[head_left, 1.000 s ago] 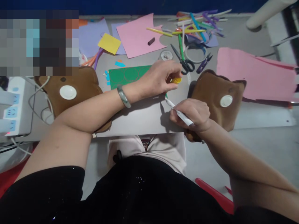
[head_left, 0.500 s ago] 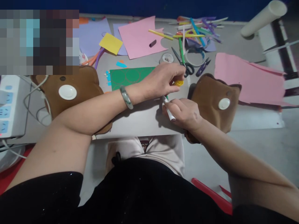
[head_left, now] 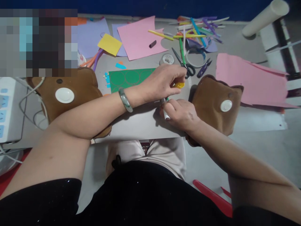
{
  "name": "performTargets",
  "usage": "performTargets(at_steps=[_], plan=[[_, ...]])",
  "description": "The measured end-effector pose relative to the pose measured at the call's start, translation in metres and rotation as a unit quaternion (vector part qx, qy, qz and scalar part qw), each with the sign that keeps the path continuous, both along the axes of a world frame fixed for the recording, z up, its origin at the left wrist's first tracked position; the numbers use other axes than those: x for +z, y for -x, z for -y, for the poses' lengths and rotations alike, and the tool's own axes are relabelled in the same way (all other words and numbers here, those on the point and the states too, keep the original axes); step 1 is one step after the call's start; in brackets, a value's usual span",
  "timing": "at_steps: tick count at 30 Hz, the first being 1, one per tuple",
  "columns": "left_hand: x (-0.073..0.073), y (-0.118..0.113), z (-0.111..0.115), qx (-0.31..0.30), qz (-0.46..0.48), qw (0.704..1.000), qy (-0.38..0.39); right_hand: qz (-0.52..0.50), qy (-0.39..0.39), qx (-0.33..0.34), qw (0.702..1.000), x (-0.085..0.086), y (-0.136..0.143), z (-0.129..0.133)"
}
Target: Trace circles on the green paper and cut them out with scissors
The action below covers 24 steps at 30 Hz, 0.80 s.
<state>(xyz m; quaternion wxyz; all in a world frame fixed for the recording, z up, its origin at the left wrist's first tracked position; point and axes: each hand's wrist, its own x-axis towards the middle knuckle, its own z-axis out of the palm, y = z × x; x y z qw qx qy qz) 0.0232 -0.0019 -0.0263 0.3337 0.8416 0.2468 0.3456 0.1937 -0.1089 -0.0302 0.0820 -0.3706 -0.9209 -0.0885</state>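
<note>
Over the right part of a green sheet (head_left: 131,77) with circles drawn on it, my left hand (head_left: 168,80) bends its fingers round a small yellow round object (head_left: 179,85). A bangle circles that wrist. Just below, my right hand (head_left: 181,114) is closed on a white pen (head_left: 166,113) that points up toward the sheet; its tip is hidden. A bit of green shows between the two hands. Black scissors (head_left: 188,69) lie behind my left hand, beside a roll of tape (head_left: 196,57).
Brown cushions sit at left (head_left: 80,100) and right (head_left: 217,103). Pink paper (head_left: 141,39), a yellow square (head_left: 109,44) and colourful sticks (head_left: 199,29) lie at the back. A power strip (head_left: 10,110) is far left, a white tube (head_left: 265,18) back right.
My right hand has shifted slightly left, and the white pen in it stands more upright. The left hand has barely moved and keeps its hold on the yellow object.
</note>
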Motion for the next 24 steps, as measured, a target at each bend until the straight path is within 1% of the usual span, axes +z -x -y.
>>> performTargets(at_steps=[6,10,13,15,17,20,22,24], plan=[[-0.006,0.0,-0.002,-0.005,0.016,1.0,0.003,-0.003,0.056,-0.044,0.997,0.004,0.002,0.002],[0.001,0.001,0.001,-0.003,0.001,1.0,0.004,-0.01,0.053,-0.012,0.998,0.005,-0.004,0.004],[0.008,0.002,0.005,0.009,-0.024,1.0,0.018,-0.019,0.058,0.006,0.998,0.002,-0.012,0.005],[0.01,0.003,0.007,0.013,-0.029,0.999,0.027,-0.034,0.043,0.019,0.998,-0.002,-0.018,0.005],[0.009,0.003,0.007,0.012,-0.025,0.999,0.028,-0.081,-0.008,0.041,0.996,-0.005,-0.024,0.005],[0.006,0.003,0.006,0.01,-0.023,0.999,0.025,-0.196,-0.075,0.05,0.976,-0.007,-0.03,0.004],[0.005,0.003,0.005,0.009,-0.023,0.999,0.021,-0.271,-0.069,0.018,0.96,-0.006,-0.033,0.003],[0.004,0.003,0.005,0.01,-0.023,1.0,0.02,-0.338,-0.022,-0.034,0.94,-0.005,-0.034,0.0]])
